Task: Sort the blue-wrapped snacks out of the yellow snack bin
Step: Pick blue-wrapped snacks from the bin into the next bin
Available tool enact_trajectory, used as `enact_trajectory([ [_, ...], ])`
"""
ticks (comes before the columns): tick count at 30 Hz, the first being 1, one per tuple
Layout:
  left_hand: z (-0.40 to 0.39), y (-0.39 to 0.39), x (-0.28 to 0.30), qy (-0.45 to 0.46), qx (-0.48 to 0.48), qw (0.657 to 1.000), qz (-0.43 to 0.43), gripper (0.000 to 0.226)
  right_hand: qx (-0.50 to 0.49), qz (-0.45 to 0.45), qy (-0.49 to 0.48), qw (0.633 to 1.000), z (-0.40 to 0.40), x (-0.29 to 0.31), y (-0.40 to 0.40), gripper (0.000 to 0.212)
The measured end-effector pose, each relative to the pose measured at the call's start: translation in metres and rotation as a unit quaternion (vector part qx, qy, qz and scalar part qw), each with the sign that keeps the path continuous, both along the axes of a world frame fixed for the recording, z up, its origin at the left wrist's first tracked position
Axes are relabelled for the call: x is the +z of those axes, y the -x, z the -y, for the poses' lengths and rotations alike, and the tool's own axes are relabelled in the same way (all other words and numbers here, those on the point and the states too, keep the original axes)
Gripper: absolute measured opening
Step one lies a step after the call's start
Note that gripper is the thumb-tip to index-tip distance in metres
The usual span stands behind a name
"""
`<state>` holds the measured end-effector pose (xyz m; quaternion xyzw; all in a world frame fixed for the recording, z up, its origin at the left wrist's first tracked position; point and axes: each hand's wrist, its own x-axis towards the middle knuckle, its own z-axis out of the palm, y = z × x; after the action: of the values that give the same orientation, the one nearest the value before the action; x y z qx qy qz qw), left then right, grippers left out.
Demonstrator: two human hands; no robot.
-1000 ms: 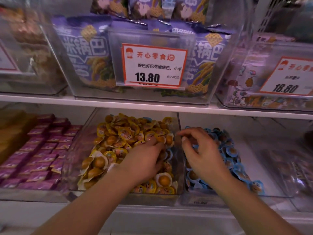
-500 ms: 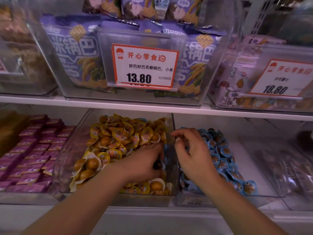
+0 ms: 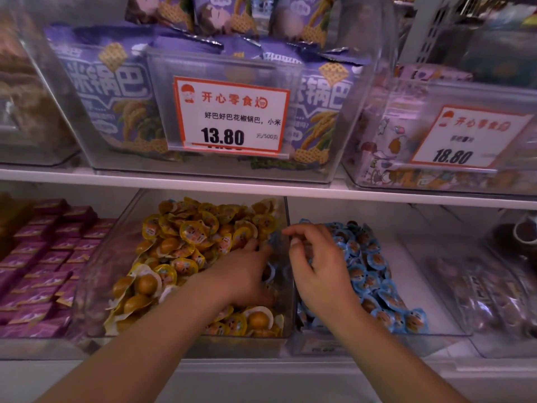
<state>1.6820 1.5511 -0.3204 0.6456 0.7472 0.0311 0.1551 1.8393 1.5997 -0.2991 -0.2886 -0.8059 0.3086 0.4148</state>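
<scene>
Blue-wrapped snack (image 3: 274, 238) pinched by left hand (image 3: 247, 274) in yellow bin (image 3: 286, 228); right hand (image 3: 316, 266) curled, fingers' grip unclear.

left fingertips (image 3: 261, 251) buried among snacks (image 3: 186, 237)

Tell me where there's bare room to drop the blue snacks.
The blue snack bin has a bare floor strip on its right, between the blue-wrapped snacks and its right wall. The yellow snack bin is packed, with the left hand in it.

The left hand (image 3: 247, 274) digs into the yellow snack bin (image 3: 122, 257) at its right wall, touching a blue-wrapped snack (image 3: 274, 238). The right hand (image 3: 316, 266) hovers, fingers curled, over the blue snacks (image 3: 374, 274) in the next bin.
</scene>
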Motion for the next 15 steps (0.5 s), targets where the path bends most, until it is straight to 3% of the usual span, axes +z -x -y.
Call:
enact_trajectory([
  [2,0.002,-0.009,0.001,-0.008,-0.006,0.999,-0.052,0.084,-0.003,-0.005,-0.004,1.000,-0.001,-0.001,0.000,0.021],
  [5,0.002,-0.016,0.001,0.013,0.004,0.998,-0.055,0.083,0.002,-0.006,0.002,1.000,-0.001,0.000,0.000,0.020],
  [10,0.001,-0.018,-0.002,0.020,0.015,1.000,-0.004,0.085,0.005,-0.004,-0.003,1.000,0.000,0.002,-0.001,0.020],
  [13,-0.003,-0.014,-0.002,-0.037,0.052,0.997,0.048,0.066,0.006,0.006,0.003,1.000,0.000,0.002,-0.002,0.019],
  [15,-0.003,-0.006,0.002,-0.078,0.083,0.982,0.148,0.049,0.007,0.010,0.007,1.000,0.000,0.002,-0.002,0.019],
])
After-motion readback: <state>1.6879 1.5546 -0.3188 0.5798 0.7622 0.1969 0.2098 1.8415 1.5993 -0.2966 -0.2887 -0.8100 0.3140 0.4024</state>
